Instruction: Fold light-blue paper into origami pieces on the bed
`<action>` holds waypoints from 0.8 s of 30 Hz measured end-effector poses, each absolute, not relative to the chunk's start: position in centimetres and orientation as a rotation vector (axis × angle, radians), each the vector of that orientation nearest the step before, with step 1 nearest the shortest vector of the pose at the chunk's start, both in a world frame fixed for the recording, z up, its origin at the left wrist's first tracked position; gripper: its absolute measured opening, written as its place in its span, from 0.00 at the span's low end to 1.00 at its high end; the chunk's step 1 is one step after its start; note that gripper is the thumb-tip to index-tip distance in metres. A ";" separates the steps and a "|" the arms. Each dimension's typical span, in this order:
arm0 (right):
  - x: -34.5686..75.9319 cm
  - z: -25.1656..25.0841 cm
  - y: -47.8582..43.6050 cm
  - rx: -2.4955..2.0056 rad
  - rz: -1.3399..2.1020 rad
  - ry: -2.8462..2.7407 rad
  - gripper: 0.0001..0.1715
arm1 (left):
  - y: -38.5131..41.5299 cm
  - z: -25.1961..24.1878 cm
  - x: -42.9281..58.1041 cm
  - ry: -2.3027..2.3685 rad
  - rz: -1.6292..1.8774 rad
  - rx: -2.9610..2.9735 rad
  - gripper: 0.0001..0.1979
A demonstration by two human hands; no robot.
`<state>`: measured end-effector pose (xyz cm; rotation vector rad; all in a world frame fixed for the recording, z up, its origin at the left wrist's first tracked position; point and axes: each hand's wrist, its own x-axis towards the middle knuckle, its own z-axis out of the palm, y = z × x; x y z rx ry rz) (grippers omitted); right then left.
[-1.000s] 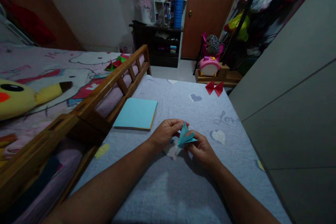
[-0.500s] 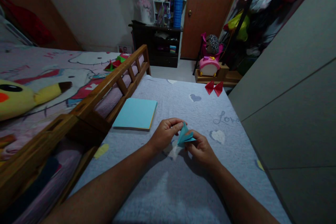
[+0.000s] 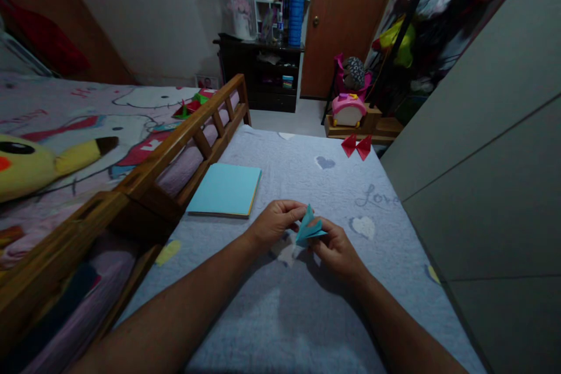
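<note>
Blue folded paper (image 3: 307, 234): up between the two hands, over the middle of the bed (image 3: 280, 321).
Left hand (image 3: 278, 222): thumb and finger pinched close together, at the left side of the blue paper, by its top point. I cannot tell how hard it squeezes.
Right hand (image 3: 337, 248): thumb below and fingers above, almost closed, with the right flaps between them.
Folds done: the blue paper has sharp points and a few flaps, so I think a good bit is folded.
Folds left: the flaps stick out and are not flat, so it looks partly made. I cannot tell how many folds are left.
Red folded shapes (image 3: 349, 146): two, side by side at the far right of the bed, looking all done.
Paper pile (image 3: 225, 190): flat squares on the left, blue on top, not folded.
</note>
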<state>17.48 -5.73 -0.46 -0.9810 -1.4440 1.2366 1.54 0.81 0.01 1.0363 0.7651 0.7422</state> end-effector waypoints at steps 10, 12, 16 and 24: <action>17.6 -0.3 -5.8 -1.050 1.225 -1.478 0.05 | 0.6 1.0 1.5 0.839 0.822 1.210 0.17; 17.6 -0.4 -5.8 -1.047 1.217 -1.494 0.05 | 0.6 1.2 1.5 0.854 0.833 1.249 0.16; 17.7 -0.4 -5.8 -1.056 1.205 -1.503 0.06 | 0.5 1.2 1.4 0.872 0.853 1.322 0.14; 17.7 -0.2 -5.8 -1.062 1.196 -1.523 0.05 | 0.5 1.1 1.4 0.906 0.870 1.324 0.13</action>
